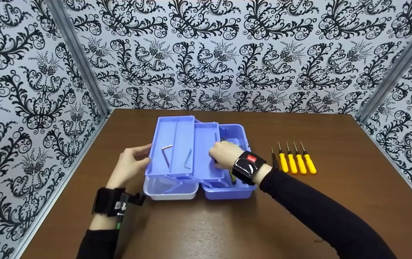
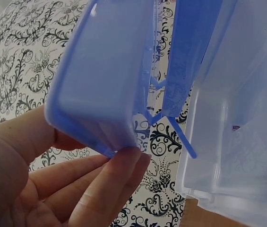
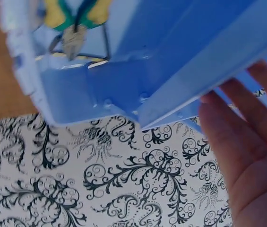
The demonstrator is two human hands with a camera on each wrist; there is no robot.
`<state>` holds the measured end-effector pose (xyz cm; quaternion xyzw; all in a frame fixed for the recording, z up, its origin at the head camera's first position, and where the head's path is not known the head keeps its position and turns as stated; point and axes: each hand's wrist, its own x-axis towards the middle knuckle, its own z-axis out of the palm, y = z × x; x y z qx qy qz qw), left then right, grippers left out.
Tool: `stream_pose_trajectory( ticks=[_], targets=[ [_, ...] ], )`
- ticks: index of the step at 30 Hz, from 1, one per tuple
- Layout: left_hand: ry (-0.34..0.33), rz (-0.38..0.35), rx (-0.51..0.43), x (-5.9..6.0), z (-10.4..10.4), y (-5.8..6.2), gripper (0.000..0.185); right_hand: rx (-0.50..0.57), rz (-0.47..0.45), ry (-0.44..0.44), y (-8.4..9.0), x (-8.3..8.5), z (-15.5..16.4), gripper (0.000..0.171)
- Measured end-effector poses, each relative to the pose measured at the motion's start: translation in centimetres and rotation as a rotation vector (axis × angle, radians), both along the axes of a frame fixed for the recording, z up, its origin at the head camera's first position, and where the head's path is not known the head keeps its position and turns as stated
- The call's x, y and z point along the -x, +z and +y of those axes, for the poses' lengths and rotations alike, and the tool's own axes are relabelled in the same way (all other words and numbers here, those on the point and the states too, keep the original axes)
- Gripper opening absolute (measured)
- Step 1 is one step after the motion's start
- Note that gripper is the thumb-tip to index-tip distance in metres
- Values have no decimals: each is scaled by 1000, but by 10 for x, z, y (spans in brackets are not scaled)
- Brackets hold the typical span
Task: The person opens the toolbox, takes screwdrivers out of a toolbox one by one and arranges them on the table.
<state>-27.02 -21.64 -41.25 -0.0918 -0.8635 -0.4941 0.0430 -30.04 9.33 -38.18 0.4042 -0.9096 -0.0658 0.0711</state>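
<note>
While the blue toolbox (image 1: pixel 195 158) sits open near the middle of the desk (image 1: pixel 206 226), your left hand (image 1: pixel 128 167) rests straight fingers against the left edge of its raised tray (image 1: pixel 171 145), grasping nothing. Your right hand (image 1: pixel 224 154) touches the lower tray's (image 1: pixel 205 151) right edge, fingers loose. Five screwdrivers (image 1: pixel 294 162) lie toward the desk's right edge.

R hand (image 3: pixel 246 156) under blue toolbox tray (image 3: pixel 180 56)
Fingers straight, lower right, touching tray edge; yellow-green pliers (image 3: pixel 74 21) upper left, inside box.
</note>
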Motion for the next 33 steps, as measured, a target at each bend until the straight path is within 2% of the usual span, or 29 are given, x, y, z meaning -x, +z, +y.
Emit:
stream_pose_trajectory(
  ticks=[4,5,7,12,15,18,25,29,33],
  targets=[
    [-3,-10,-12,0,1,0,48,7,66,-64,-1,-8,-12,2],
    [-3,-13,-15,0,1,1,48,8,96,-65,-3,-9,-15,6],
    [-5,-14,-16,-1,1,1,48,12,172,-52,-7,-12,-19,16],
    [-5,-15,-8,-2,-1,1,48,-23,353,9,-12,-12,-23,21],
    [0,-22,-11,-4,-1,1,49,-19,408,23,-9,-12,-22,22],
    [2,-25,-11,-5,-2,2,49,20,404,-3,-4,-11,-19,22],
    [15,-13,17,-3,0,0,49,87,330,-72,9,-8,-1,21],
    [19,-3,14,-2,0,-2,48,104,289,-56,14,-7,13,20],
    [13,-6,4,-1,0,-2,48,170,285,-23,16,-10,30,16]
  ],
)
